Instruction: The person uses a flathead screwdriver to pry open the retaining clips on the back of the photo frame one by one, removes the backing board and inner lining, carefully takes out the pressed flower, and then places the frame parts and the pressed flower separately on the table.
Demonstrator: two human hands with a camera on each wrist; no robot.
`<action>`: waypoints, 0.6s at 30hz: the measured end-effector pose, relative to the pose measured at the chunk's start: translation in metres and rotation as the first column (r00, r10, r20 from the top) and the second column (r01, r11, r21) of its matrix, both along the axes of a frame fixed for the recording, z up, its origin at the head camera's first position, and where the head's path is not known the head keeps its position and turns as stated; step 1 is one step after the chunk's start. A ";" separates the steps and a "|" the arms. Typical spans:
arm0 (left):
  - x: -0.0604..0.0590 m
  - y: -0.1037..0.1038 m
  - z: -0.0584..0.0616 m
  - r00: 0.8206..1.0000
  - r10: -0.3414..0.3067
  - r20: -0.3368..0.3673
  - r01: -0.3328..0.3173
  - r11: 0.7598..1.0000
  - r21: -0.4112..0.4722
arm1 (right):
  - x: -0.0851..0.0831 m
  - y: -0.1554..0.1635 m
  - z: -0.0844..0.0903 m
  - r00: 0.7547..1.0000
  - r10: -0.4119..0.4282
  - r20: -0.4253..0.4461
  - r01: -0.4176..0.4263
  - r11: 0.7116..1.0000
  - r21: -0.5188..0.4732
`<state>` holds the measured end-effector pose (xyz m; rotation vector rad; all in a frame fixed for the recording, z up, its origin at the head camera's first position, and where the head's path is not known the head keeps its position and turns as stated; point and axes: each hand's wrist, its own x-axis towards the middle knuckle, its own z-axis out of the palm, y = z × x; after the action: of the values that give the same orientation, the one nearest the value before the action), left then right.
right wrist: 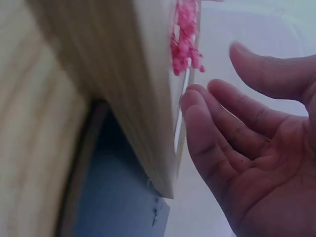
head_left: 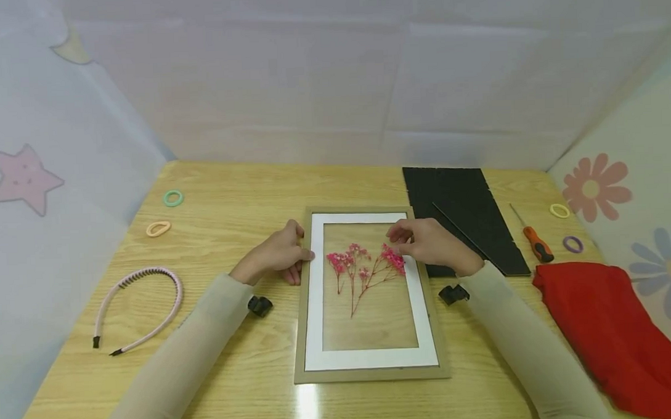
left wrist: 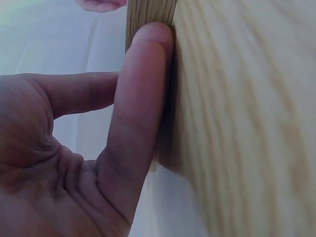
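Forearms [head_left: 180,357] in the head view, pale-sleeved, slanting inward from lower left and lower right to a picture frame [head_left: 369,375] flat on the tabletop [head_left: 238,373]. At its left edge, the left hand [head_left: 273,259], thumb laid over the white mat [head_left: 368,359], other fingers bent against the outer side. Over its right edge, the right hand [head_left: 432,240], turned inward at the wrist, fingers loosely curled near pink flower sprigs [head_left: 363,273] within the mat; whether touching the blossoms, hard to tell from above. Next to that hand, a black board [head_left: 446,193], partly under the forearm. In the left wrist view, one finger [left wrist: 140,84] straight along the frame's wooden side and touching it, a second digit stretched across behind: gripping the edge. In the right wrist view, relaxed fingers [right wrist: 197,123] just beside the frame's face, thumb apart from them, holding nothing, blossoms near the fingertips.
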<state>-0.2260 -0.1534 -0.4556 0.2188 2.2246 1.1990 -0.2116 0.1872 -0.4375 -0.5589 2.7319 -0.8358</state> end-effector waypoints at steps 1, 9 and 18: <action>0.000 0.000 0.000 1.000 -0.002 0.000 0.002 1.000 -0.001 | 0.000 0.000 -0.001 1.000 0.011 0.006 -0.011 1.000 0.005; -0.001 0.000 -0.001 1.000 -0.015 -0.004 0.015 1.000 0.010 | 0.000 -0.006 -0.013 0.998 0.057 0.001 -0.057 0.998 0.036; -0.001 0.000 0.000 1.000 -0.006 0.002 0.006 1.000 0.007 | 0.001 -0.008 -0.012 0.998 0.062 0.003 -0.062 0.997 0.048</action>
<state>-0.2268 -0.1530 -0.4554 0.2272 2.2172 1.2034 -0.2102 0.1794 -0.4493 -0.6288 2.7102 -0.7534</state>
